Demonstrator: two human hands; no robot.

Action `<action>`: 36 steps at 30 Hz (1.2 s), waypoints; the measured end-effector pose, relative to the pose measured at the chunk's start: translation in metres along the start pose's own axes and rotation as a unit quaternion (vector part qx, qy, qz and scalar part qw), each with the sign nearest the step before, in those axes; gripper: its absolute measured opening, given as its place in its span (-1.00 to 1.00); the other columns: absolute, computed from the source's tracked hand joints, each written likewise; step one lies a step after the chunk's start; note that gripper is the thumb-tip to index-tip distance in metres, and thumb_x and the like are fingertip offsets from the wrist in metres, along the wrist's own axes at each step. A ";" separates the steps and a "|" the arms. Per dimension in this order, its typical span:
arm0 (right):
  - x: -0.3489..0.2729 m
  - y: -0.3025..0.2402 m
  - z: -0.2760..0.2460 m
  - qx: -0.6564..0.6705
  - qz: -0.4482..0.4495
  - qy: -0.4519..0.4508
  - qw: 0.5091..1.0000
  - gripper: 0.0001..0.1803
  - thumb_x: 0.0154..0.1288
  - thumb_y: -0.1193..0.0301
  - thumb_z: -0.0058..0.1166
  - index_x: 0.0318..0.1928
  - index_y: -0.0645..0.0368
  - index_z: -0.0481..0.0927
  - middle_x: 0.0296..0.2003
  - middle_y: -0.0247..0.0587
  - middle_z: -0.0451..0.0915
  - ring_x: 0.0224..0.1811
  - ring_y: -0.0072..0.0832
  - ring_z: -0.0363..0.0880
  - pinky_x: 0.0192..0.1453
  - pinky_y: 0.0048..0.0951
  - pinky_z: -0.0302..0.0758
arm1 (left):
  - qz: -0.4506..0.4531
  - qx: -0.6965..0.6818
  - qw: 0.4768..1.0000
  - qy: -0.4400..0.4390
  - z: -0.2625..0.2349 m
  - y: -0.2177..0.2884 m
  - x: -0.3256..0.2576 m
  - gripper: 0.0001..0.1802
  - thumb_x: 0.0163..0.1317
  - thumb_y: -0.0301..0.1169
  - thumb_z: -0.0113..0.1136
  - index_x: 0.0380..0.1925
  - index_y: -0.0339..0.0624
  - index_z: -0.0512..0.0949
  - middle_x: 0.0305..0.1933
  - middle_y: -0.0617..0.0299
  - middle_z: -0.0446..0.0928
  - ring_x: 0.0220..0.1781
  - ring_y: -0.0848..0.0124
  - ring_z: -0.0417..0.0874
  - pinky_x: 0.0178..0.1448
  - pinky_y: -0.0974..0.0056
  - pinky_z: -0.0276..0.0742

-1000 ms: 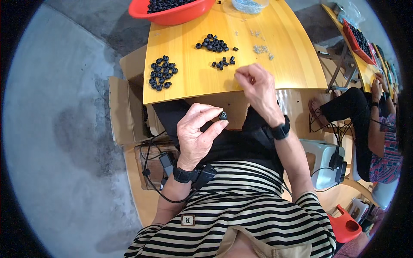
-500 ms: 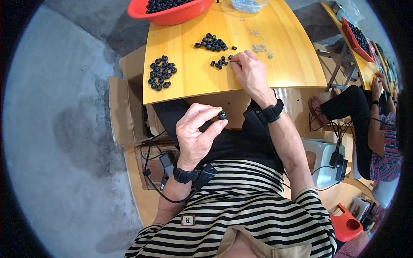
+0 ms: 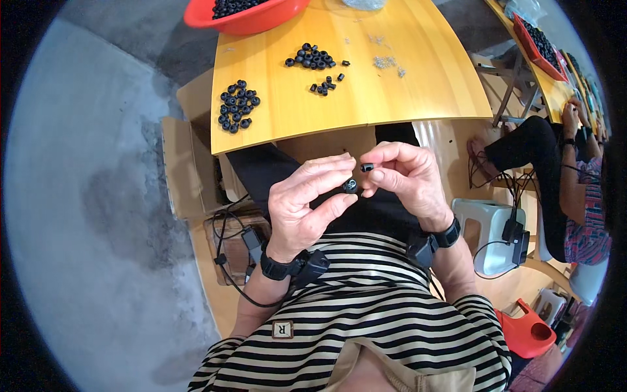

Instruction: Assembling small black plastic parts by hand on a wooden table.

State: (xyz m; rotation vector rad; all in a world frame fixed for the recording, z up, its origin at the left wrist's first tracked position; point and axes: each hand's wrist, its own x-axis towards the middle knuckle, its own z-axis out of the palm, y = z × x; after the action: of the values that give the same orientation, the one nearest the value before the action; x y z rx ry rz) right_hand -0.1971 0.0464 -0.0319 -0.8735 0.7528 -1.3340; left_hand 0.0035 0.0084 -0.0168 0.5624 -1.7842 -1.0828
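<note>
My left hand [image 3: 307, 204] pinches a round black plastic cord-lock body [image 3: 351, 186] between thumb and fingers, its opening turned up with a pale ring showing inside. Just to its right, my right hand [image 3: 413, 184] grips a small black cylindrical plunger [image 3: 367, 167] between thumb and index finger. The two pieces are close together but apart, above my lap in front of the table edge. On the table lie a small cluster of black cylinders [image 3: 324, 87], a group of round black pieces [image 3: 310, 59], and another such group [image 3: 236, 108] at the left.
Tiny pale springs [image 3: 385, 62] lie on the yellow table [image 3: 418, 98]. A red basin [image 3: 261, 18] of black pieces stands at its far left, a clear container [image 3: 364, 3] at the far edge. A cardboard box [image 3: 179, 157] stands left; a person [image 3: 584, 189] sits at right.
My right hand has left the cylinders on the table and come back toward me with one of them, beside my left hand. My left hand still holds the round piece, slightly farther right.
</note>
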 end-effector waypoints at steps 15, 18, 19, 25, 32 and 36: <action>-0.004 0.004 0.012 -0.039 -0.074 0.050 0.995 -0.80 0.25 0.57 0.24 -0.11 0.29 0.62 -0.32 -0.25 0.66 -0.33 -0.55 0.67 -0.23 -0.52 0.70 | 0.019 -0.010 1.000 0.002 0.002 0.002 0.000 -0.62 -0.06 -0.66 0.41 -0.15 -0.38 0.65 -0.01 -0.10 0.63 0.10 0.06 0.64 0.19 0.14 0.54; -0.004 0.003 0.013 -0.052 -0.085 0.043 0.994 -0.81 0.25 0.58 0.23 -0.12 0.30 0.63 -0.30 -0.25 0.65 -0.32 -0.55 0.67 -0.22 -0.53 0.69 | 0.023 -0.007 1.000 0.003 0.002 0.001 0.001 -0.61 -0.07 -0.67 0.42 -0.14 -0.36 0.65 -0.01 -0.09 0.64 0.10 0.09 0.65 0.17 0.17 0.56; -0.004 0.003 0.014 -0.053 -0.088 0.039 0.994 -0.81 0.25 0.58 0.23 -0.12 0.31 0.63 -0.29 -0.24 0.64 -0.31 -0.55 0.67 -0.21 -0.54 0.69 | 0.024 -0.007 1.000 0.003 0.002 0.001 0.001 -0.61 -0.07 -0.67 0.42 -0.14 -0.36 0.65 -0.01 -0.09 0.64 0.10 0.09 0.65 0.17 0.17 0.56; -0.003 0.006 0.015 -0.053 -0.085 0.044 0.994 -0.81 0.26 0.61 0.20 -0.10 0.31 0.64 -0.27 -0.22 0.62 -0.27 -0.56 0.65 -0.19 -0.57 0.66 | 0.022 -0.020 0.999 0.017 0.003 -0.002 -0.001 -0.60 -0.07 -0.68 0.41 -0.13 -0.35 0.65 -0.02 -0.08 0.64 0.08 0.10 0.66 0.15 0.18 0.56; -0.004 0.008 0.013 -0.100 -0.157 0.030 0.982 -0.81 0.19 0.63 0.24 -0.15 0.29 0.69 -0.23 -0.14 0.65 -0.19 -0.49 0.62 -0.09 -0.54 0.55 | -0.063 -0.041 0.996 0.050 0.005 0.000 -0.008 -0.61 -0.05 -0.72 0.39 -0.12 -0.38 0.65 -0.16 0.03 0.64 -0.17 0.36 0.62 -0.09 0.37 0.53; -0.005 0.010 0.013 -0.115 -0.154 0.041 0.981 -0.82 0.17 0.63 0.26 -0.18 0.28 0.70 -0.22 -0.11 0.67 -0.20 -0.47 0.63 -0.10 -0.52 0.56 | -0.060 -0.049 0.995 0.055 0.005 0.001 -0.007 -0.61 -0.05 -0.74 0.38 -0.13 -0.38 0.65 -0.18 0.05 0.64 -0.21 0.38 0.61 -0.13 0.39 0.52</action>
State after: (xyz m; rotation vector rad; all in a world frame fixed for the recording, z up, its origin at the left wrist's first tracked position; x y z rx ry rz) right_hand -0.1818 0.0526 -0.0340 -1.1604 0.8743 -1.5834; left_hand 0.0020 0.0161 -0.0204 0.6639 -1.6105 -1.1925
